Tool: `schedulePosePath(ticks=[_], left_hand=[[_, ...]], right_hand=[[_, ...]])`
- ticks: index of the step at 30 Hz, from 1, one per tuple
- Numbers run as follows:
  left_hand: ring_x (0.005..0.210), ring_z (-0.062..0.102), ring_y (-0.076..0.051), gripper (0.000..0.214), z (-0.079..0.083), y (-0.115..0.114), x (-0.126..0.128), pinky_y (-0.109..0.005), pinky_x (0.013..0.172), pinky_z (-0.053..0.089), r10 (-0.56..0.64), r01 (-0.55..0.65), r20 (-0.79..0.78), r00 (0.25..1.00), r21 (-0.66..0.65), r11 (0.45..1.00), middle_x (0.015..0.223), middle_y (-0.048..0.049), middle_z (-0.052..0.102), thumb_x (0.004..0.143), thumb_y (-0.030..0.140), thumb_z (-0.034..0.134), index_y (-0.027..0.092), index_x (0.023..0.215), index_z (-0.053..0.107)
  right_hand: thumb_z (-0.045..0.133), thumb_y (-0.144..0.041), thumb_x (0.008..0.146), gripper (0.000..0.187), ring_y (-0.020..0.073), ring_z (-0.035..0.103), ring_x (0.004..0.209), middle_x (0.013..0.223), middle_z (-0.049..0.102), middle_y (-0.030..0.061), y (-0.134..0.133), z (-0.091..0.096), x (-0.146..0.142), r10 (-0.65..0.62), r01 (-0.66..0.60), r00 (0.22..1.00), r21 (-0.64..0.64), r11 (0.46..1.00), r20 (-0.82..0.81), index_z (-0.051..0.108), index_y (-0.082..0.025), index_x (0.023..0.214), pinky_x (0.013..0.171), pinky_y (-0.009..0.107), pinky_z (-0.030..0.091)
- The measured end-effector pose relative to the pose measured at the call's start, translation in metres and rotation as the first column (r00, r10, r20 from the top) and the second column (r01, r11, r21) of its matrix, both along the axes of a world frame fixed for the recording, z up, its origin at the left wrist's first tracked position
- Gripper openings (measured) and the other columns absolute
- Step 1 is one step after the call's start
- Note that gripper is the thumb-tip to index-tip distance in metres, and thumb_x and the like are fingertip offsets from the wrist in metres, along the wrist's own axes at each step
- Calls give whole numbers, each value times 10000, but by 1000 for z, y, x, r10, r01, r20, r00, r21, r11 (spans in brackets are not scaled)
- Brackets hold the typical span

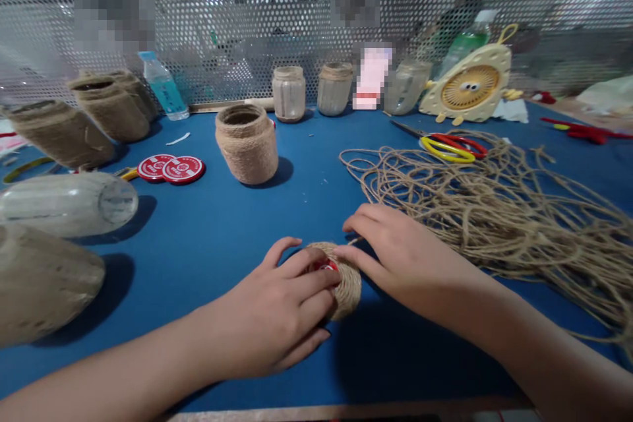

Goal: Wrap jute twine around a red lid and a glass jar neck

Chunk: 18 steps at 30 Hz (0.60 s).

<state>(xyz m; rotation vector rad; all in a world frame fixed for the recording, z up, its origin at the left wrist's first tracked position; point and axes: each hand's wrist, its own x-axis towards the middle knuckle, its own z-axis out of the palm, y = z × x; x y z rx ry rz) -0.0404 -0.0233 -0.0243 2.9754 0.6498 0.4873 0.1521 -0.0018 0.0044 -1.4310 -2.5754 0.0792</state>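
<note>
Near the table's front edge lies a red jar lid point(328, 268) with jute twine coiled round it point(349, 290). My left hand point(289, 306) presses down on the lid from the left, its fingertips over the red centre. At the far right rim of the coil, my right hand point(403, 254) pinches the twine point(354, 241) between thumb and fingers. A big loose tangle of jute twine point(475, 211) lies to the right, partly behind my right forearm. Beyond my hands stands a jar wrapped in twine point(247, 151), upright with its mouth uncovered.
Two red lids point(182, 170) overlap at left, near a glass jar on its side point(69, 203). Wrapped jars point(59, 135) stand behind. Scissors point(452, 147) rest on the tangle. Along the back are glass jars point(289, 95), a blue bottle point(165, 89) and a yellow fan point(467, 89).
</note>
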Motion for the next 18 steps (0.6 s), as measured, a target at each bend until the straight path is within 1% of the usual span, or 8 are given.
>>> schedulePosePath(ticks=[2, 3, 6, 8, 10, 13, 15, 18], left_hand=[[1130, 390, -233, 203, 1, 0, 0, -446, 971, 197, 0, 0, -2, 1000, -7, 1000, 1152, -34, 562, 817, 305, 449, 156, 936, 522], [1129, 391, -233, 202, 1, 0, 0, -449, 971, 198, 1, -1, -4, 1000, -12, 1000, 1155, -31, 560, 816, 304, 451, 157, 936, 521], [1119, 399, -235, 201, 0, 0, 0, -455, 970, 200, 10, -10, 3, 1000, -29, 1000, 1161, -27, 558, 814, 300, 453, 161, 943, 520], [1113, 402, -235, 201, 0, 1, 1, -454, 971, 202, 8, -7, 7, 1000, -38, 999, 1163, -27, 558, 811, 293, 457, 163, 950, 523], [1112, 400, -235, 200, -1, 1, 1, -450, 971, 204, 4, -4, 12, 1000, -40, 999, 1165, -29, 557, 808, 283, 462, 162, 954, 524], [1108, 401, -233, 192, 0, 0, 1, -447, 969, 204, 3, -2, 19, 1000, -39, 999, 1160, -32, 559, 805, 274, 465, 159, 946, 525], [1106, 402, -233, 189, 0, 0, 0, -446, 967, 204, 2, -1, 18, 1000, -44, 999, 1158, -36, 559, 804, 274, 465, 159, 941, 525], [1121, 390, -237, 193, 1, 0, 0, -447, 967, 202, 3, -2, 11, 1000, -52, 999, 1166, -45, 553, 807, 271, 460, 161, 953, 524]], right_hand=[[452, -229, 827, 206, 221, 544, 797, 825, 582, 110, 3, 1, -1, -56, 55, 998, 41, 998, 4, 606, -93, 824, 717, 354, 421], [436, -179, 823, 196, 222, 554, 809, 838, 591, 116, 4, 1, -1, -59, 60, 998, 62, 996, -17, 609, -89, 838, 723, 354, 428], [392, -53, 790, 245, 183, 578, 823, 879, 621, 96, 6, 3, 1, -30, 52, 984, 126, 991, -174, 604, -105, 901, 745, 315, 447], [410, -47, 776, 244, 150, 598, 779, 868, 637, 62, 6, 6, 2, -44, 84, 948, 113, 990, -316, 595, -134, 910, 726, 286, 467], [442, -73, 772, 205, 135, 618, 720, 834, 647, 39, 5, 9, 2, -93, 119, 888, 30, 992, -451, 586, -156, 893, 682, 271, 491], [468, -115, 776, 167, 130, 641, 703, 824, 657, 29, 3, 11, 1, -148, 83, 788, -136, 987, -597, 573, -175, 891, 655, 255, 516], [483, -135, 775, 148, 129, 649, 728, 832, 660, 26, 2, 11, 0, -180, 39, 742, -227, 973, -645, 569, -182, 885, 671, 244, 522], [521, -146, 755, 119, 137, 653, 751, 813, 661, 23, 0, 14, 1, -229, -13, 698, -331, 944, -679, 567, -181, 859, 687, 235, 521]])
